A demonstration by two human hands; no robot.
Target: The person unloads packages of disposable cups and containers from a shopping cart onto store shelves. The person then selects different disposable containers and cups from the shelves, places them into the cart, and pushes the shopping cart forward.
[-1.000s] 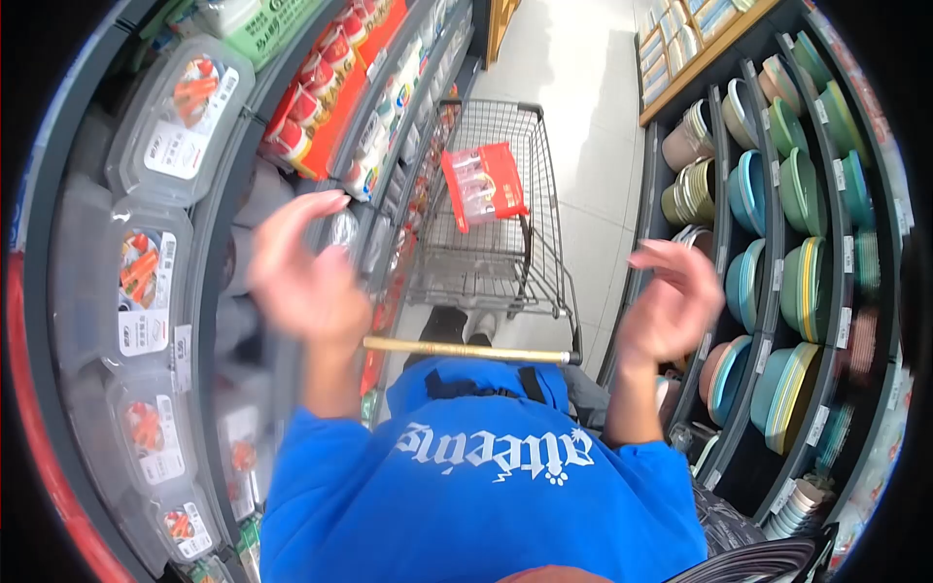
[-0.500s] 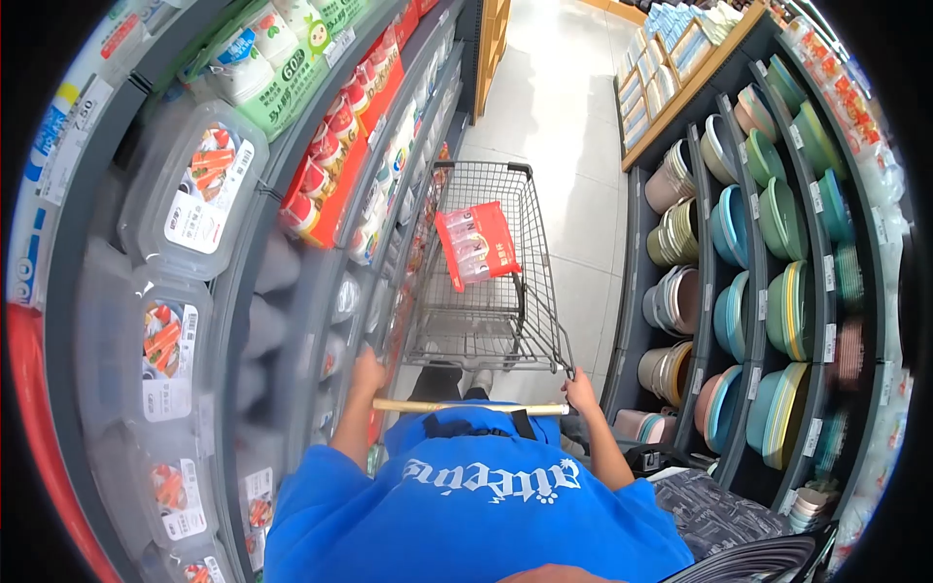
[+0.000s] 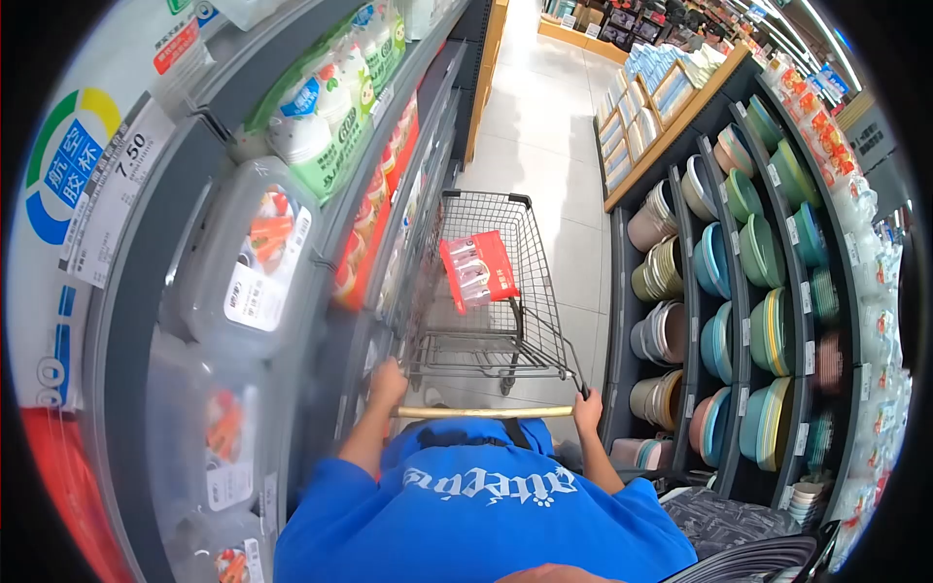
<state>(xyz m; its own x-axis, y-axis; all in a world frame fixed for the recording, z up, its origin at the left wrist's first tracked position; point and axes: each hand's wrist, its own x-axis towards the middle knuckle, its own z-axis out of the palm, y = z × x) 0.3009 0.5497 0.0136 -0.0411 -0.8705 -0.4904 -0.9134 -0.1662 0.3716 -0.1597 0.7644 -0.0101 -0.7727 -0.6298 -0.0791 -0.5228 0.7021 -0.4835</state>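
A wire shopping cart (image 3: 546,321) stands directly in front of me, with a pale yellow handlebar (image 3: 486,412) across its near end. My left hand (image 3: 388,385) is closed at the left end of the handle, close to the left-hand shelves. At the right end, my right hand (image 3: 587,412) is wrapped around the dark handle frame. Inside the basket lies a red pack with clear windows (image 3: 479,271), tilted; its contents are too small to name. Both arms reach forward from a blue shirt (image 3: 486,505).
Shelves close on the left hold clear plastic food containers (image 3: 260,255), a green pack of white cups (image 3: 326,115) and a price sign (image 3: 126,160). Right-hand shelves carry stacked basins (image 3: 768,330) and bins (image 3: 659,328). Pale tiled floor (image 3: 520,107) runs ahead between them.
The left containers and price sign appear larger and lower in view. More of the store ahead shows at the top. Both hands stay at the cart's handle, and the red pack remains in the basket.
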